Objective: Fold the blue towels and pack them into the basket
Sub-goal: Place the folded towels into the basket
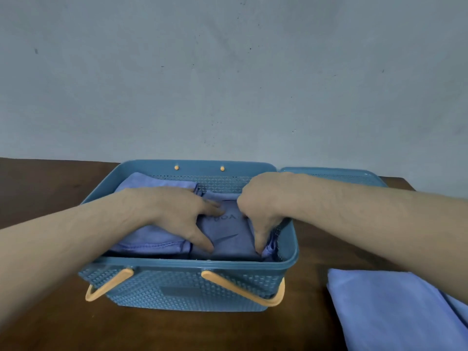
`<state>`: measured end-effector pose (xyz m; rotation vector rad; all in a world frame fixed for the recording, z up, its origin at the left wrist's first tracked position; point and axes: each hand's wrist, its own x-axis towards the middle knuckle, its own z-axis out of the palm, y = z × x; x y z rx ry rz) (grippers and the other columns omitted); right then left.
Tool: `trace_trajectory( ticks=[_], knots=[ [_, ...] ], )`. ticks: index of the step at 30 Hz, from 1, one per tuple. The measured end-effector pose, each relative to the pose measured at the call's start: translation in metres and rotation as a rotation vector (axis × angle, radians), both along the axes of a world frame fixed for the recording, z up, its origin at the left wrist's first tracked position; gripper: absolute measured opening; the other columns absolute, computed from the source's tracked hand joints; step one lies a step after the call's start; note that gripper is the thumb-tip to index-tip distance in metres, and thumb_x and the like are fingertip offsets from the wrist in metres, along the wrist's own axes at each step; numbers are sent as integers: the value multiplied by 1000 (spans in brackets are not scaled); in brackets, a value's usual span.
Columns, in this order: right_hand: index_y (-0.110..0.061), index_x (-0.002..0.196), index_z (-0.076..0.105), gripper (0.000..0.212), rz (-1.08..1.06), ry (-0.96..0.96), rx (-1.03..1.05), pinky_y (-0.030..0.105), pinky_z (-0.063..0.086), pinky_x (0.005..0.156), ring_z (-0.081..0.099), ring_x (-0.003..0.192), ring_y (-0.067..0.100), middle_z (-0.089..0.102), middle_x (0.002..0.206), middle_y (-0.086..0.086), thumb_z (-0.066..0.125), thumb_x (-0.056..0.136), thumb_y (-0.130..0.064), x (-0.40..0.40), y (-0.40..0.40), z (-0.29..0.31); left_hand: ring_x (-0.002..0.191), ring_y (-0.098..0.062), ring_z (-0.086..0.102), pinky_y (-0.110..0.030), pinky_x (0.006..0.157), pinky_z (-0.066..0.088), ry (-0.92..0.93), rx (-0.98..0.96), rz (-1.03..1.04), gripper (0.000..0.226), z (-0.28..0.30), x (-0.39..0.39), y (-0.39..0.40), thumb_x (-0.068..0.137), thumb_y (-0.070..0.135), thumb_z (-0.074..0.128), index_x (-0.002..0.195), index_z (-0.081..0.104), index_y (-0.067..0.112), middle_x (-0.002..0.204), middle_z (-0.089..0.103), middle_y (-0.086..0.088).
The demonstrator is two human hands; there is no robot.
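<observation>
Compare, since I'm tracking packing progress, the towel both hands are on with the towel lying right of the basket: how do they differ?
The towel under the hands sits inside the basket, folded compact; the towel on the table lies outside, spread wider. The left hand and right hand press the first; nothing touches the second. Both are blue cloth.

Blue plastic basket point(187, 287) sits square in the middle, perforated walls, orange handle point(243, 290) folded down against its 6 o'clock side, two orange pegs on the 12 o'clock rim. Inside, a folded blue towel point(152, 240) fills the 9 o'clock half, stitched hem facing 6 o'clock. Beside it, a second folded towel point(228, 234) lies at the 3 o'clock half, dark lettering on top, a crease running across it. Out on the tabletop at 4 o'clock from the basket, another blue towel point(395, 310) lies flat, running off the frame's edge.
</observation>
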<state>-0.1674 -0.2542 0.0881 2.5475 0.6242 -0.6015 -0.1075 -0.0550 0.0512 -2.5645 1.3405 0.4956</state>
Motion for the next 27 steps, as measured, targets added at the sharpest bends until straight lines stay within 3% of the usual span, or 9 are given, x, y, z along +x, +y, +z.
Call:
trace_trajectory(
  ticks=[1, 3, 5, 7, 13, 17, 22, 27],
  knots=[
    [-29, 110, 68, 56, -53, 9, 44, 31, 42, 62, 62, 89, 18, 69, 95, -3, 70, 74, -73, 1, -1, 2, 143, -6, 36, -26, 117, 30, 33, -10, 15, 93, 4, -1, 1, 77, 76, 63, 155, 33, 34, 158, 34, 21],
    [-32, 119, 68, 62, -70, -35, 106, 29, 46, 62, 65, 94, 20, 70, 103, -3, 72, 72, -72, -2, -4, 6, 143, -3, 35, -24, 118, 27, 47, -57, 29, 89, 17, -4, -1, 78, 72, 67, 153, 38, 32, 157, 35, 22],
    [-33, 123, 66, 63, 25, -114, 176, 34, 53, 80, 64, 96, 21, 71, 104, -4, 64, 77, -75, -5, -13, 9, 129, -1, 50, -24, 110, 38, 33, -139, 61, 74, 32, -10, -10, 78, 74, 63, 143, 51, 39, 144, 52, 23],
    [-35, 130, 63, 57, 44, -192, 318, 35, 51, 92, 64, 106, 20, 71, 115, -8, 58, 86, -70, -11, -35, 19, 109, -1, 62, -27, 100, 47, 29, -236, 94, 62, 48, -22, -26, 80, 75, 56, 132, 61, 42, 125, 66, 20],
    [-32, 139, 58, 46, -62, -279, 599, 30, 41, 108, 55, 126, 10, 60, 139, -11, 58, 97, -50, -53, -130, 27, 77, 1, 58, -22, 77, 47, -135, -430, 16, 23, 65, -49, -106, 94, 50, 60, 100, 71, 30, 90, 67, 15],
    [-35, 136, 59, 40, -201, -241, 622, 27, 46, 100, 61, 111, 8, 65, 125, -14, 60, 97, -45, -93, -204, 17, 72, 12, 51, -9, 63, 33, -248, -549, -46, 32, 62, -68, -169, 92, 54, 53, 91, 70, 27, 85, 61, 15],
    [-42, 130, 60, 37, -323, -77, 604, 22, 47, 92, 61, 100, -1, 67, 111, -21, 62, 94, -51, -140, -285, -15, 76, 7, 52, -18, 68, 39, -144, -508, -63, 20, 36, -109, -249, 94, 48, 59, 93, 67, 31, 89, 62, 17],
    [-34, 135, 58, 52, -383, 47, 586, 13, 46, 84, 61, 99, 4, 67, 113, -14, 72, 88, -51, -179, -341, -49, 88, 2, 57, -28, 84, 49, 47, -412, -100, 18, -9, -154, -313, 91, 48, 65, 99, 67, 33, 97, 65, 19]
  ],
)
